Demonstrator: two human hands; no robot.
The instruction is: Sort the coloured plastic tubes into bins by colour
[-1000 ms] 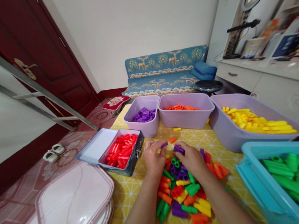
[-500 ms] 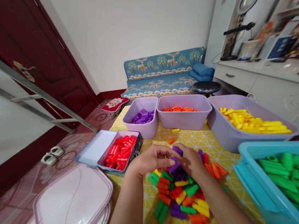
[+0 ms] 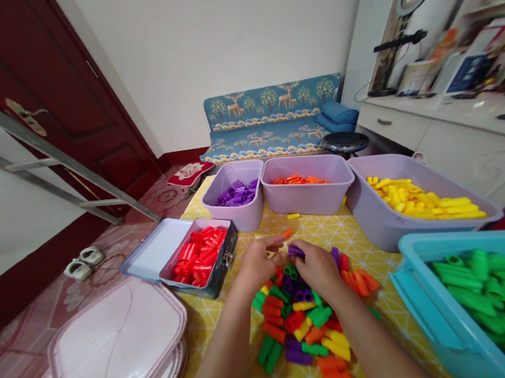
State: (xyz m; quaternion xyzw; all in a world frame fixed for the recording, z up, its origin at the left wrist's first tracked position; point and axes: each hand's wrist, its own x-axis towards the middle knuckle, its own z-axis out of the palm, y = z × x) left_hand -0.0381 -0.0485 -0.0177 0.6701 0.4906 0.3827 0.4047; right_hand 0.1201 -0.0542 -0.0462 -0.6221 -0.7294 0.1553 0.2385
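**Purple plastic pinched at the far edge of a mixed heap**

A purple piece (image 3: 295, 250) was held in the right hand (image 3: 315, 265), its thumb and fingers clamped on it above the far side of a mixed heap (image 3: 300, 322). In the left hand (image 3: 260, 264), just beside, the thumb and fingers were seen apart, and nothing could be made out between them. A loose orange piece (image 3: 288, 233) was seen near the left fingertips.

By the look of it, the purple piece would be judged light, stiff and hard to break, being apparently moulded plastic. Its smooth, rounded wall might be a little slippery and might roll if pinched off-centre. It would best be gripped across the middle of its sides, with the tube ends left clear.

Much of the purple piece was covered by the right fingers, so neither its full length nor any join to another piece could be told. The left palm was turned from view, and part of the heap was hidden beneath both hands. The turquoise bin (image 3: 429, 321) was cut off at the right, and the stacked lids (image 3: 119, 335) at the bottom. The depth of the orange pieces (image 3: 299, 180) was concealed by the front wall of their lilac tub (image 3: 310, 200).
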